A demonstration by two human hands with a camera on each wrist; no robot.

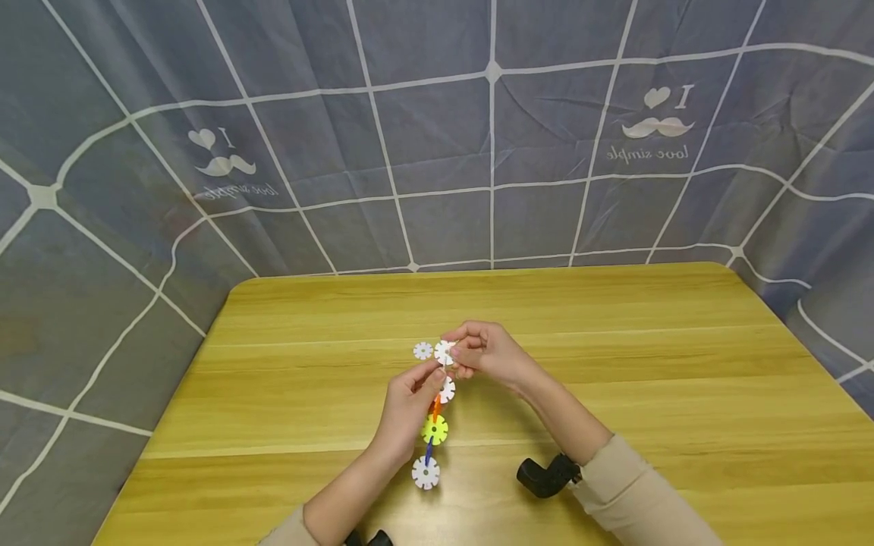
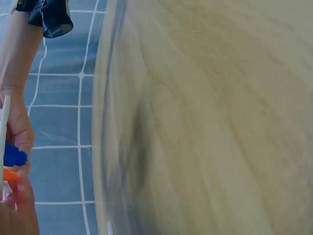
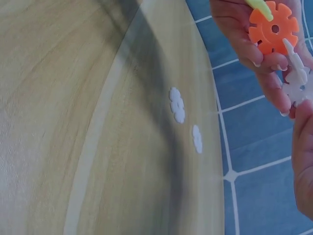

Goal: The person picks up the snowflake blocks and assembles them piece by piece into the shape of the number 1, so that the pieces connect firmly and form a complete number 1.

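Observation:
A chain of slotted snowflake discs hangs between my hands in the head view. From the bottom run a white disc (image 1: 426, 474), a blue disc (image 1: 428, 454) seen edge-on, a yellow-green disc (image 1: 434, 434), an orange disc (image 1: 436, 409) and a white one (image 1: 448, 390). My left hand (image 1: 406, 406) pinches the chain near its upper end. With thumb and fingers, my right hand (image 1: 493, 355) pinches a white disc (image 1: 443, 352) at the top. In the right wrist view, an edge-on white disc (image 3: 296, 69) stands beside the orange disc (image 3: 264, 35). Fingers partly hide the joints.
A loose white disc (image 1: 422, 350) lies on the wooden table (image 1: 614, 341), left of the top of the chain. The right wrist view shows white discs (image 3: 177, 105) on the tabletop. A black wrist device (image 1: 542, 478) is beside the right sleeve. Grey grid-patterned curtains (image 1: 437, 136) surround the table.

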